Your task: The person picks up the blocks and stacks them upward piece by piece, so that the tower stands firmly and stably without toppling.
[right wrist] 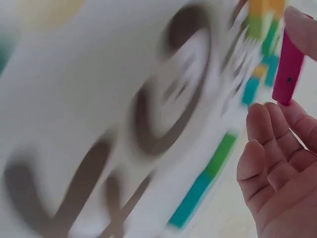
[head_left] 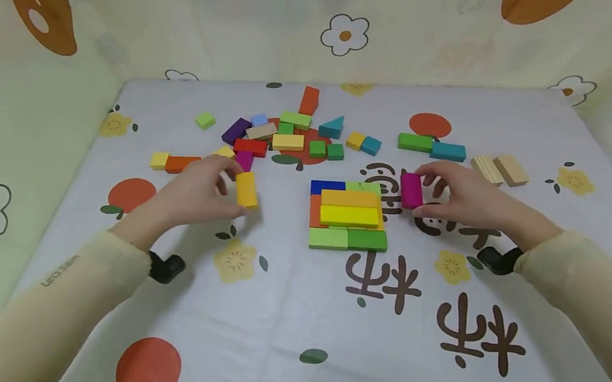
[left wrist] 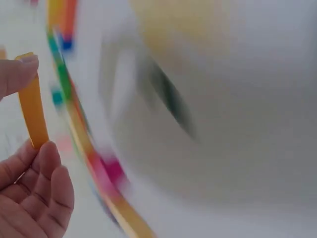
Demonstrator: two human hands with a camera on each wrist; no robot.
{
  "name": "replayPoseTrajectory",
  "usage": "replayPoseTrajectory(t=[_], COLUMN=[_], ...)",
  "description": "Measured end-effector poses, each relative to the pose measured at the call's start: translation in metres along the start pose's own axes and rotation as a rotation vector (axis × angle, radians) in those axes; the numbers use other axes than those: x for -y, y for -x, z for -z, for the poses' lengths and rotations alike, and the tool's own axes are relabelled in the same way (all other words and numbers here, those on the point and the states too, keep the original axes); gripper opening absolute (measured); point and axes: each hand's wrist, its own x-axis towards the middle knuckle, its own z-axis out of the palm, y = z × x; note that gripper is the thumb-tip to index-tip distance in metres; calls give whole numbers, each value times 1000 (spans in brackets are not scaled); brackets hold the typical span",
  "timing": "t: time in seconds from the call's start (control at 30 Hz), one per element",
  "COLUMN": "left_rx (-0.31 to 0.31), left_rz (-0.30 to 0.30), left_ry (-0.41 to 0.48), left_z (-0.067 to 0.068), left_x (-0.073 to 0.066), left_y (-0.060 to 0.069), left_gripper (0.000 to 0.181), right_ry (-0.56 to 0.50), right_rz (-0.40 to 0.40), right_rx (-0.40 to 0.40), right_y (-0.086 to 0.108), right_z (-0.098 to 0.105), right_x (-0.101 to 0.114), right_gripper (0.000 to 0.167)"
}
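Between thumb and fingers my left hand pinches an orange-yellow block by its two ends, left of the stack. The left wrist view shows the same block held lengthwise from thumb to fingertip. My right hand pinches a magenta block at its ends, just right of the stack; it shows too in the right wrist view as a magenta block. Between the hands stands a layered stack of blocks, with a yellow block and an orange block on top and green blocks along the front.
Many loose blocks lie behind the stack, among them a red block and a teal triangle. A green block and a teal block touch at back right. Two plain wooden blocks lie beyond the right hand.
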Motion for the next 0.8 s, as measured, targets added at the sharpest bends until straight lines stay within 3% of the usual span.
replayPoseTrajectory(t=[0.13, 0.27, 0.47, 0.8], left_rx=[56, 92, 127, 157], left_rz=[-150, -235, -247, -227], left_ry=[-24, -46, -67, -57], left_z=[-21, -38, -46, -47], left_x=[-58, -87, -99, -99], left_y=[-18, -35, -50, -53], left_gripper=[65, 66, 68, 69], right_ry=[-5, -3, 8, 32], right_rz=[47, 99, 119, 98], right_rx=[1, 6, 24, 58], right_y=[0, -5, -14, -14], right_z=[-5, -12, -18, -17], right_x=[29, 46, 60, 61], right_gripper=[73, 70, 68, 69])
